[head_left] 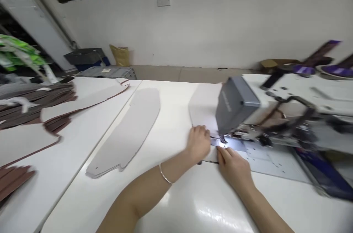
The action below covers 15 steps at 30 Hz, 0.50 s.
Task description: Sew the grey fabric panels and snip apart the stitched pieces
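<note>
My left hand (198, 143) rests on a pale grey cut panel (202, 110) that runs away from me beside the sewing machine's grey head (234, 104). Its fingers are curled down onto the panel's near end. My right hand (234, 165) lies flat on the machine bed, index finger stretched toward the lit needle area (223, 144), touching the piece's edge there. A thin bracelet (164, 174) circles my left wrist. The frame is blurred by motion.
A long grey panel stack (129, 130) lies on the white table (179, 203) to the left. Brown-backed pieces (35, 100) are piled on the far left table. Purple-trimmed parts (331, 65) sit behind the machine. Crates (107, 72) stand on the floor by the wall.
</note>
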{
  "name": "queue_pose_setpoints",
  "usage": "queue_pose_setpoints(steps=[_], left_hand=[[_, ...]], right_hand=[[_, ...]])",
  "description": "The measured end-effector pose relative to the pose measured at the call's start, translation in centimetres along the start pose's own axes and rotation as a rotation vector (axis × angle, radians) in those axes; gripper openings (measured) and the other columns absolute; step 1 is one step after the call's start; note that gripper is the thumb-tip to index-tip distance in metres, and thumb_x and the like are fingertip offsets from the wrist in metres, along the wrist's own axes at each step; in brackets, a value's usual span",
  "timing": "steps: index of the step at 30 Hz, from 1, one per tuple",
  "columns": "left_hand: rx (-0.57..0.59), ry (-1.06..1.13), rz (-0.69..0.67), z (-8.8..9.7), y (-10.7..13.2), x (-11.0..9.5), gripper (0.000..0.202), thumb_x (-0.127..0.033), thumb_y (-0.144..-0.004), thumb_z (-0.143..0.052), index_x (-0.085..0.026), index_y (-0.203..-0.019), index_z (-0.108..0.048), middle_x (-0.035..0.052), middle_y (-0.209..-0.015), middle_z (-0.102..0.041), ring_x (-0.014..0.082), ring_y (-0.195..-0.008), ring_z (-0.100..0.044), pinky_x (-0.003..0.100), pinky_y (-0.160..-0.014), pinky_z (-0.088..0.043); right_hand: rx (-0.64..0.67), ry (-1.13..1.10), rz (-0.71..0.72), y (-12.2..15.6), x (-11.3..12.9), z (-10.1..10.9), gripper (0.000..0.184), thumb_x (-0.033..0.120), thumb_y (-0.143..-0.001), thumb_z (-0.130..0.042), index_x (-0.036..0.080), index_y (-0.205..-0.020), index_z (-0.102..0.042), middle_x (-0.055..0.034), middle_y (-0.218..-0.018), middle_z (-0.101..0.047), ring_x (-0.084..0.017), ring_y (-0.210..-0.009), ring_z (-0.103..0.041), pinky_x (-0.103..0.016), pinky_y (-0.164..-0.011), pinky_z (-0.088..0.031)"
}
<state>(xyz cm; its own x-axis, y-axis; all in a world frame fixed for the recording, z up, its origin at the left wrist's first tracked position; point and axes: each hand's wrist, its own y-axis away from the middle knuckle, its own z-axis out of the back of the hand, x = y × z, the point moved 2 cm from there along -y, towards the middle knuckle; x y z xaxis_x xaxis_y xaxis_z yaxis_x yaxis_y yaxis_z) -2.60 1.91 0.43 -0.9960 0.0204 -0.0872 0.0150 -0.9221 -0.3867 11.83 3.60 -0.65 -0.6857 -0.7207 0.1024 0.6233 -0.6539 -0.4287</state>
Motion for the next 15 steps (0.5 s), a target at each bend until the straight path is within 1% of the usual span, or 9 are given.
queue_pose_setpoints(steps=[1,4,7,10,12,15], left_hand=[[-0.005,0.011,0.006,0.2,0.0,0.1,0.026,-0.014,-0.081,-0.047,-0.008,-0.102,-0.060,0.0177,-0.108,-0.060,0.0259,-0.099,-0.055,0.041,-0.086,-0.045],[-0.032,0.052,-0.004,0.4,-0.1,0.2,0.027,-0.008,-0.080,-0.044,-0.008,-0.101,-0.062,0.0195,-0.109,-0.060,0.0274,-0.104,-0.054,0.044,-0.089,-0.044],[-0.056,0.080,-0.014,0.2,-0.4,0.5,0.030,-0.008,-0.082,-0.041,-0.009,-0.102,-0.062,0.0181,-0.110,-0.060,0.0278,-0.106,-0.054,0.045,-0.092,-0.043],[-0.047,0.087,-0.026,0.3,-0.6,0.9,0.031,-0.009,-0.082,-0.041,-0.012,-0.104,-0.063,0.0159,-0.112,-0.060,0.0269,-0.107,-0.053,0.043,-0.093,-0.043],[-0.023,0.083,-0.028,0.7,-0.8,1.2,0.030,-0.010,-0.082,-0.042,-0.014,-0.102,-0.064,0.0143,-0.111,-0.060,0.0266,-0.106,-0.052,0.042,-0.092,-0.043],[0.014,0.075,0.008,1.0,-1.8,1.7,0.026,-0.013,-0.082,-0.043,-0.017,-0.092,-0.067,0.0144,-0.105,-0.060,0.0293,-0.102,-0.053,0.044,-0.083,-0.045]], right_hand=[[0.019,-0.003,-0.006,0.0,0.1,0.2,0.028,0.022,-0.090,-0.038,0.018,-0.090,-0.066,-0.0051,-0.071,-0.058,-0.016,-0.065,-0.053,-0.025,-0.052,-0.028],[0.080,-0.009,-0.030,-0.2,0.5,0.7,0.025,0.017,-0.089,-0.040,0.017,-0.084,-0.064,-0.0042,-0.071,-0.056,-0.016,-0.066,-0.050,-0.025,-0.056,-0.028],[0.119,0.004,-0.046,-0.5,0.5,1.1,0.020,0.016,-0.089,-0.042,0.016,-0.082,-0.061,-0.0031,-0.073,-0.055,-0.015,-0.067,-0.047,-0.025,-0.058,-0.026],[0.133,0.001,-0.053,-0.4,0.4,1.5,0.019,0.015,-0.090,-0.043,0.015,-0.081,-0.059,-0.0029,-0.074,-0.054,-0.015,-0.068,-0.046,-0.025,-0.059,-0.025],[0.149,0.005,-0.052,-0.3,0.4,1.6,0.017,0.016,-0.090,-0.045,0.015,-0.081,-0.059,-0.0029,-0.075,-0.054,-0.015,-0.069,-0.046,-0.025,-0.059,-0.024],[0.165,0.011,-0.042,-0.1,0.5,1.7,0.016,0.016,-0.090,-0.045,0.015,-0.082,-0.060,-0.0030,-0.075,-0.054,-0.015,-0.069,-0.046,-0.026,-0.058,-0.023]])
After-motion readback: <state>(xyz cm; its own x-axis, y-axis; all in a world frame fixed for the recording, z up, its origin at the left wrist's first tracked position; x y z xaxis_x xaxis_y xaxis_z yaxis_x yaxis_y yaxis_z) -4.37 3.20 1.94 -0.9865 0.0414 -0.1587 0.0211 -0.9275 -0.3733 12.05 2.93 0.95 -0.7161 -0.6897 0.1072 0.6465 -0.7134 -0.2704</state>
